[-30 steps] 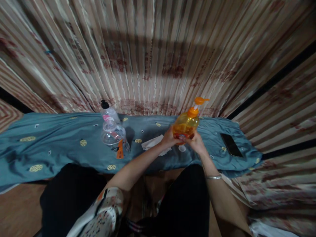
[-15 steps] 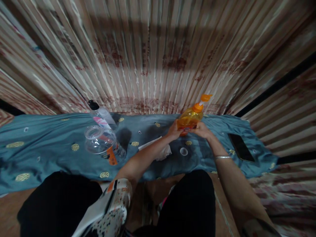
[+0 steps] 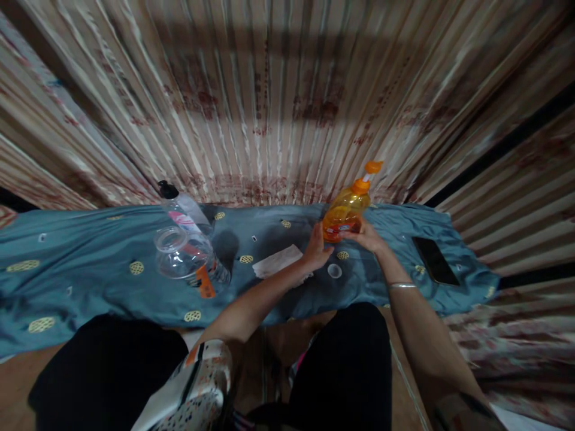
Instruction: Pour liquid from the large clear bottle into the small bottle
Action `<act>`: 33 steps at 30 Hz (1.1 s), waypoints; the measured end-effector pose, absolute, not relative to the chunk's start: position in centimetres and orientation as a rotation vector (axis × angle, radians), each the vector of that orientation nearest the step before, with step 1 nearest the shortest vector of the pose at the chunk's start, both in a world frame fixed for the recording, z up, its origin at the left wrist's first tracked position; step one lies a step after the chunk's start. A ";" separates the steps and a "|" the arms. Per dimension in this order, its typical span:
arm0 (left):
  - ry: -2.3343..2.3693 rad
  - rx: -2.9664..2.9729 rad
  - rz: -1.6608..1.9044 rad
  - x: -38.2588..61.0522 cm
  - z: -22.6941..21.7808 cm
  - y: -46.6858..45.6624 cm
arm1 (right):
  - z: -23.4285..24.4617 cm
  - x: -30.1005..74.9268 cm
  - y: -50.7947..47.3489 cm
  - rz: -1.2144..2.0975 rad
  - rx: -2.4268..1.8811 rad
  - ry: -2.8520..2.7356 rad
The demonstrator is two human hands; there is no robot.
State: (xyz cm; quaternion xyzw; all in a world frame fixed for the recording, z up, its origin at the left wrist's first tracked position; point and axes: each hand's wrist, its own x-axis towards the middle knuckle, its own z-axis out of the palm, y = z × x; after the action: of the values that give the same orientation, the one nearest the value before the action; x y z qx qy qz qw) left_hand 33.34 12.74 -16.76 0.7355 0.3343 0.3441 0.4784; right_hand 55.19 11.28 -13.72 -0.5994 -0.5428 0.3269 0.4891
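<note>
Pump bottle [image 3: 344, 216] leans slightly at far side of bench [image 3: 90, 263]. Our right hand [image 3: 366, 238] wraps its lower body; left hand [image 3: 317, 251] half curled beside base, contact unclear. Clear jar [image 3: 179, 257] well apart to left. We judge bottle smooth plastic, liquid-heavy, maybe slippery: grip waist, not pump.

A single head-worn camera looks forward and down, close over the blue-clothed table [image 3: 90, 269].

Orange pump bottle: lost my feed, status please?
Right hand grips orange pump bottle, tilted above blue cloth. Left hand at its base, contact unclear. Tissue close by.
</note>
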 end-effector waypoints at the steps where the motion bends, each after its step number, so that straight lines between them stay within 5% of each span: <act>1: 0.788 1.840 0.810 32.0 -16.7 11.6 | -14.3 54.9 10.7 0.786 -1.472 -1.272; 6: 0.609 2.025 0.712 21.3 -17.0 4.3 | -16.6 53.1 6.5 0.545 -1.689 -0.969; 14: 0.735 2.098 0.591 10.2 -16.6 -0.7 | -15.9 44.8 2.4 0.264 -1.666 -1.376; 25: 0.726 2.110 0.701 10.5 -18.4 1.6 | -5.6 27.5 17.0 0.756 -1.208 -1.871; 33: 0.716 2.071 0.616 11.1 -19.2 1.2 | -2.6 19.3 25.0 0.704 -1.215 -2.171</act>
State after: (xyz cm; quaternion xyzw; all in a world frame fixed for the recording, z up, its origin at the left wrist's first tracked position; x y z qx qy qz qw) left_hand 11.12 1.22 -19.23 0.8260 0.2857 0.2458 0.4191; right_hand 19.29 24.99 -2.55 -0.4518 -0.8074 0.2618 0.2747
